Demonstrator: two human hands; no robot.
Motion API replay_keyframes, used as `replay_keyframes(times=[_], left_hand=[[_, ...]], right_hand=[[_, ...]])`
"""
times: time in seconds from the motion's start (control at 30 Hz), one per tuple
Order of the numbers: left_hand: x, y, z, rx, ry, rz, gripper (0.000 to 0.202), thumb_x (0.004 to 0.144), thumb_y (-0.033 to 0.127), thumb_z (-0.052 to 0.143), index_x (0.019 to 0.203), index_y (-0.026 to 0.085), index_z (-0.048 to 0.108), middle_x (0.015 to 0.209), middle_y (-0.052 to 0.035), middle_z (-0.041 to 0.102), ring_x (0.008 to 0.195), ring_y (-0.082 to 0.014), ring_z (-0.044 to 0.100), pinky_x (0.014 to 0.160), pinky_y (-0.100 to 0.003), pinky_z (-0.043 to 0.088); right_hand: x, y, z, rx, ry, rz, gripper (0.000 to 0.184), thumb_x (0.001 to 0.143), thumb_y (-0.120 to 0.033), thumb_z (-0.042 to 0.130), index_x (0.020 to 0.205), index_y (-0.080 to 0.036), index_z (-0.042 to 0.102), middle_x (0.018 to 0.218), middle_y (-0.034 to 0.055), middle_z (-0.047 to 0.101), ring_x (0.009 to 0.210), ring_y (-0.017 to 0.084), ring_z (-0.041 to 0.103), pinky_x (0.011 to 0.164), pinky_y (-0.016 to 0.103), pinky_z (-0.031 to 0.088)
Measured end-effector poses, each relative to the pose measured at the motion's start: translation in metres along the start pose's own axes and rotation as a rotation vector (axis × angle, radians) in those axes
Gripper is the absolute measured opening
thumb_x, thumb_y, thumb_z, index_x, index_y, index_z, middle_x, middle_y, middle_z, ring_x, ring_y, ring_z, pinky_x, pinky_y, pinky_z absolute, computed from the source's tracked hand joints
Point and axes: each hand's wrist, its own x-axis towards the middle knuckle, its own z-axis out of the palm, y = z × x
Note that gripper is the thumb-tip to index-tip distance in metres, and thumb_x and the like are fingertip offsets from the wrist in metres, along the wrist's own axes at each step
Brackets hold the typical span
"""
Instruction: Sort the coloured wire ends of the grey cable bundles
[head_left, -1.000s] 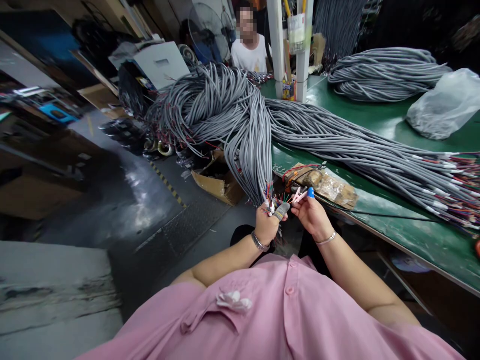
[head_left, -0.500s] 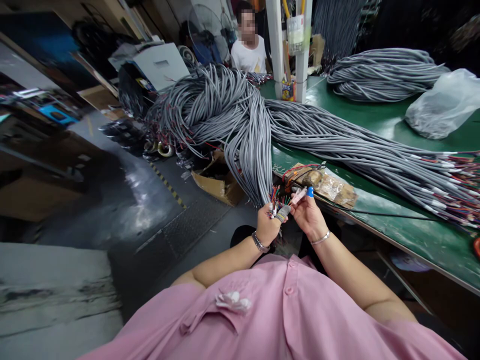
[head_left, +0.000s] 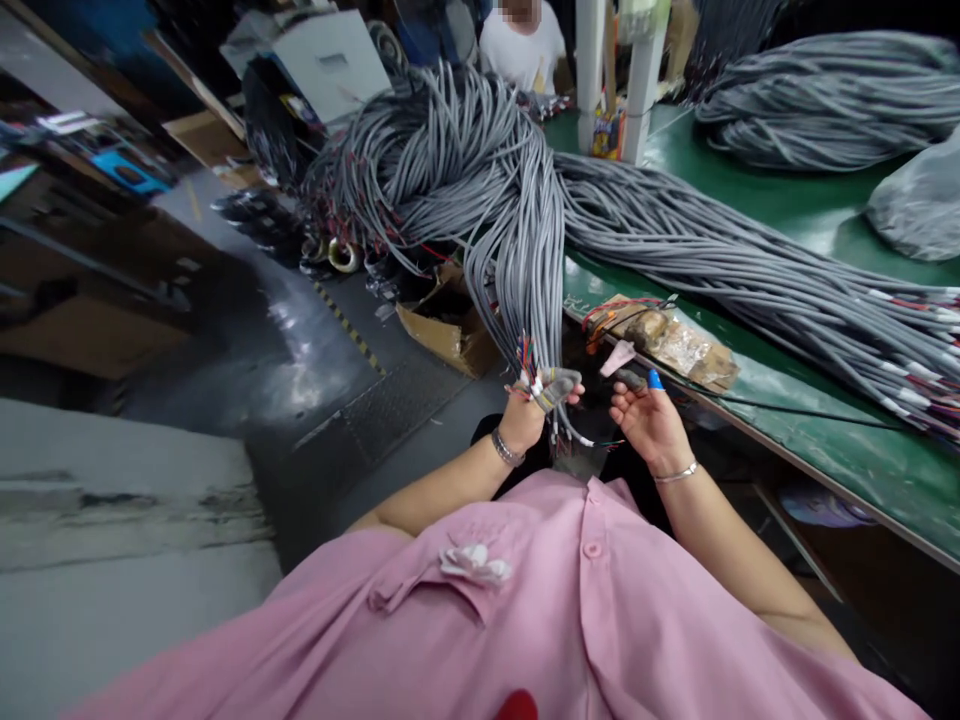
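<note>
My left hand (head_left: 534, 408) is closed around the ends of a thick bundle of grey cables (head_left: 517, 270) that hangs off the edge of the green table (head_left: 810, 440). Coloured wire ends (head_left: 526, 352) stick up above its fingers, and a grey sleeve covers its thumb. My right hand (head_left: 651, 418) is a short way to the right, palm up with fingers curled, a blue cap on one fingertip. It holds a small pink tool (head_left: 619, 357) and one thin wire (head_left: 592, 442) that runs across to the bundle.
More grey cables (head_left: 750, 270) lie across the table, and another coil (head_left: 832, 95) sits at the back. A brown wrapped packet (head_left: 667, 345) lies near the table edge. An open cardboard box (head_left: 450, 335) stands on the floor. A person in white (head_left: 525, 45) sits behind a white post (head_left: 645, 80).
My hands were together at the wire ends; now my right hand has drawn away to the right with one wire. The camera has tilted downward.
</note>
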Motion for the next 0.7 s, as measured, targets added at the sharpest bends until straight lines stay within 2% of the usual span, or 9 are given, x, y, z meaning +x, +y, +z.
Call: replay_keyframes(times=[0.13, 0.3, 0.37, 0.47, 0.53, 0.6, 0.7], left_hand=[[0.002, 0.007, -0.015, -0.077, -0.015, -0.011, 0.033, 0.074, 0.042, 0.074, 0.085, 0.011, 0.070, 0.078, -0.0080, 0.073, 0.062, -0.0130, 0.068, 0.052, -0.019, 0.047], [0.001, 0.011, -0.031, -0.075, -0.025, -0.065, 0.034, 0.072, 0.040, 0.076, 0.089, 0.012, 0.070, 0.077, -0.0062, 0.073, 0.057, -0.0107, 0.066, 0.045, -0.017, 0.038], [-0.001, 0.010, -0.036, -0.041, -0.035, -0.072, 0.033, 0.072, 0.037, 0.076, 0.091, 0.011, 0.070, 0.078, -0.0066, 0.073, 0.058, -0.0108, 0.065, 0.045, -0.018, 0.037], [-0.004, 0.007, -0.040, -0.020, -0.054, -0.061, 0.031, 0.072, 0.034, 0.076, 0.091, 0.010, 0.070, 0.078, -0.0070, 0.073, 0.059, -0.0113, 0.065, 0.051, -0.020, 0.043], [-0.006, 0.006, -0.043, -0.027, -0.070, -0.055, 0.031, 0.071, 0.032, 0.077, 0.092, 0.010, 0.071, 0.078, -0.0065, 0.072, 0.061, -0.0117, 0.065, 0.056, -0.022, 0.048], [-0.007, 0.007, -0.045, -0.033, -0.084, -0.051, 0.031, 0.071, 0.031, 0.077, 0.092, 0.010, 0.071, 0.077, -0.0063, 0.071, 0.062, -0.0119, 0.065, 0.059, -0.024, 0.050], [-0.008, 0.009, -0.046, -0.052, -0.084, -0.043, 0.030, 0.070, 0.030, 0.078, 0.091, 0.010, 0.071, 0.077, -0.0065, 0.071, 0.063, -0.0123, 0.065, 0.060, -0.024, 0.051]], right_hand=[[-0.015, -0.001, -0.012, -0.050, 0.001, 0.007, 0.027, 0.077, -0.050, 0.070, 0.080, -0.023, 0.065, 0.085, -0.0006, 0.069, 0.068, 0.010, 0.062, 0.062, 0.021, 0.053], [-0.032, 0.003, -0.018, -0.202, 0.028, -0.028, 0.022, 0.079, -0.045, 0.070, 0.083, -0.023, 0.067, 0.081, -0.0017, 0.065, 0.063, 0.008, 0.056, 0.060, 0.019, 0.051], [-0.042, 0.003, -0.015, -0.360, 0.036, -0.085, 0.023, 0.080, -0.044, 0.068, 0.089, -0.023, 0.068, 0.079, -0.0017, 0.063, 0.059, 0.008, 0.053, 0.057, 0.020, 0.049], [-0.070, -0.008, 0.005, -0.792, 0.031, -0.240, 0.025, 0.084, -0.043, 0.065, 0.097, -0.022, 0.068, 0.080, 0.0004, 0.065, 0.060, 0.010, 0.054, 0.056, 0.023, 0.049], [-0.099, -0.023, 0.028, -1.186, -0.103, -0.315, 0.026, 0.085, -0.041, 0.065, 0.103, -0.022, 0.069, 0.086, 0.0035, 0.069, 0.071, 0.015, 0.060, 0.065, 0.027, 0.051], [-0.136, -0.044, 0.054, -1.485, -0.270, -0.408, 0.025, 0.087, -0.037, 0.064, 0.108, -0.024, 0.069, 0.098, 0.0059, 0.071, 0.085, 0.019, 0.064, 0.075, 0.030, 0.053], [-0.193, -0.073, 0.078, -1.696, -0.488, -0.458, 0.028, 0.089, -0.032, 0.061, 0.115, -0.026, 0.068, 0.101, 0.0078, 0.071, 0.085, 0.020, 0.066, 0.072, 0.028, 0.055]])
